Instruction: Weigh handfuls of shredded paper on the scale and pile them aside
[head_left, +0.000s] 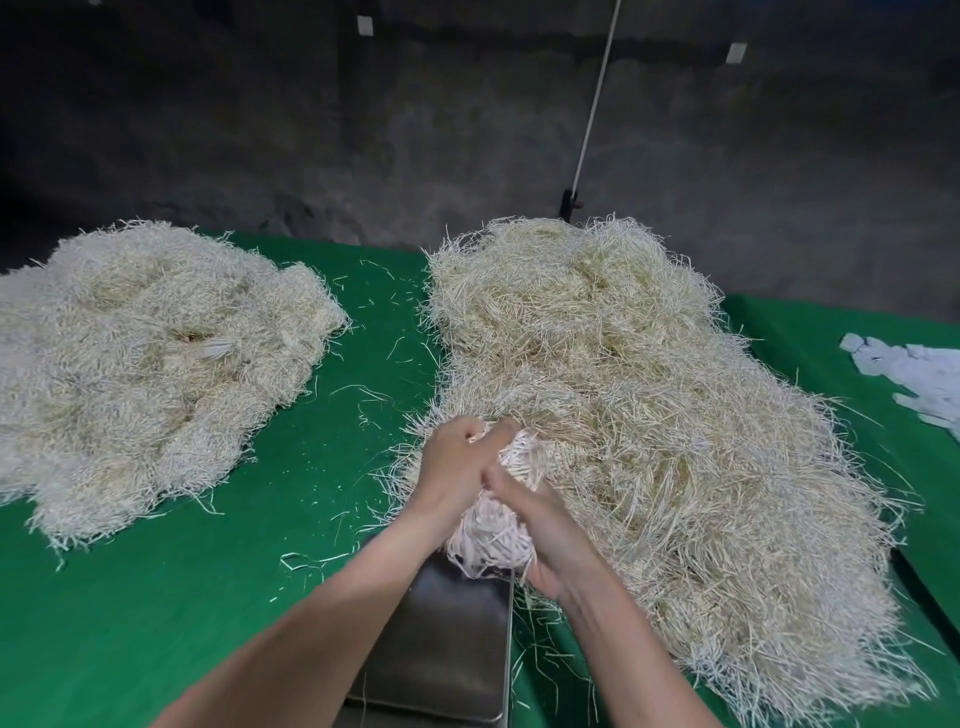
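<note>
Paper clump, gripped by left hand, right hand

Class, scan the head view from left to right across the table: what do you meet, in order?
left pile of shredded paper → green tablecloth with stray shreds → right pile of shredded paper → white paper scraps

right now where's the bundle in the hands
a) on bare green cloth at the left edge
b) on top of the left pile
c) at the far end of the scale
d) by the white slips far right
c: the left hand and right hand grip the bundle at the far end of the scale, beside the right pile.
</note>
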